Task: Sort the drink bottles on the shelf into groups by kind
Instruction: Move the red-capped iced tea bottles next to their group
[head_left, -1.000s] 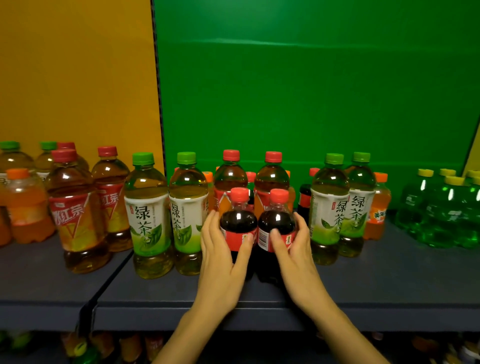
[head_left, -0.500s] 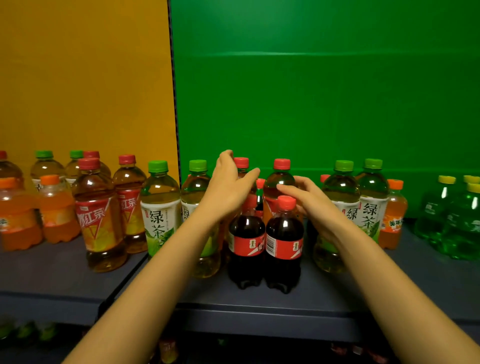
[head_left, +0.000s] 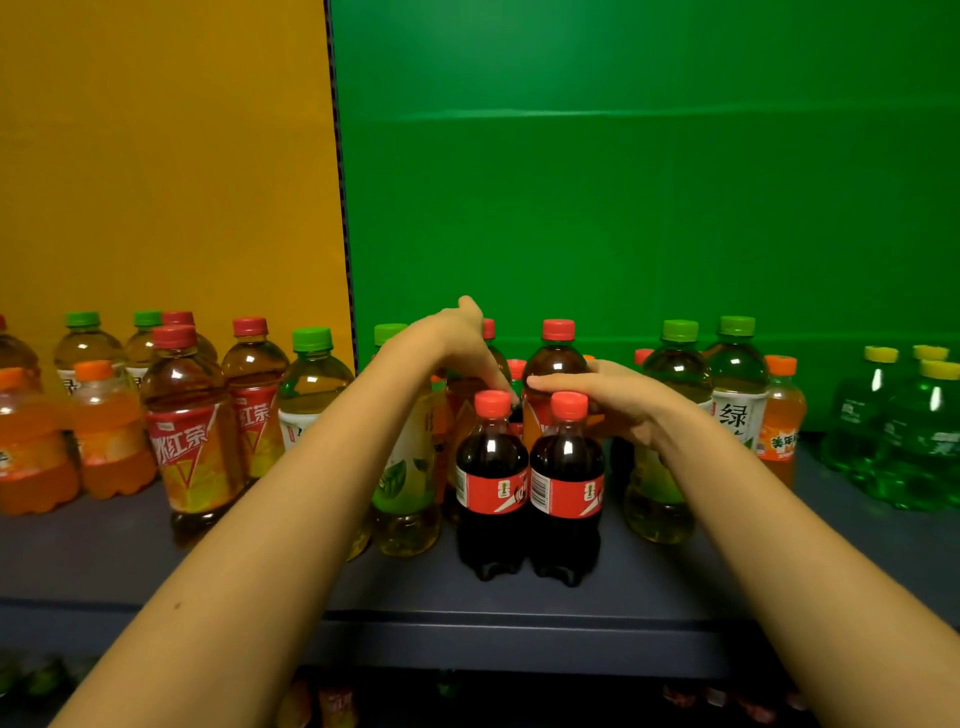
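Observation:
Two cola bottles (head_left: 491, 483) (head_left: 566, 488) with red caps stand side by side at the front of the grey shelf (head_left: 156, 566). My left hand (head_left: 452, 338) reaches over them, fingers angled down beside a red-capped iced tea bottle whose cap (head_left: 488, 328) shows past the hand. My right hand (head_left: 608, 400) lies with straight fingers across the front of a second iced tea bottle (head_left: 557, 358). Both sets of fingertips meet near a small red-capped bottle (head_left: 516, 366) between the tea bottles. Neither hand plainly grips anything.
More iced tea bottles (head_left: 187, 431) and orange sodas (head_left: 109, 436) stand left, among green tea bottles (head_left: 311, 395). On the right stand green tea (head_left: 737, 374), an orange soda (head_left: 782, 415) and yellow-capped green sodas (head_left: 909, 431). More bottles sit on the shelf below.
Both hands let go of the two cola bottles at the front, rose, and reached back over them. Since half a second ago they have lowered and closed in between the tea bottles.

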